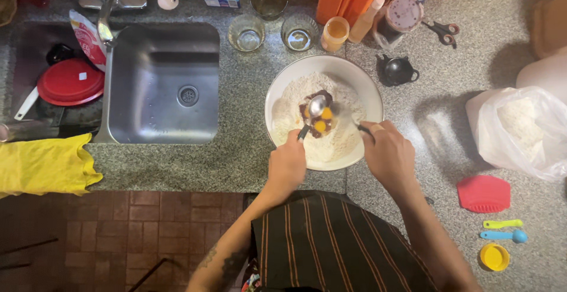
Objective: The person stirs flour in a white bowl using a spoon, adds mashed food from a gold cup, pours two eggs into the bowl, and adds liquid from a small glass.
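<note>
The left hand was clenched around the handle of a shiny metal spoon, whose bowl reached ahead of the grip over the middle of a wide, round white bowl heaped with pale flour. Just under the spoon's tip lay two yellow egg yolks in a dark brownish patch, set in a hollow in the flour, probably so the wet things stayed pooled. The right hand was closed on a thin dark-handled utensil, blurred, slanting toward the same hollow from the other side. Both grips sat at the bowl's near rim, likely to keep wrists clear of the flour. Beyond the spoon stood two clear drinking glasses.
</note>
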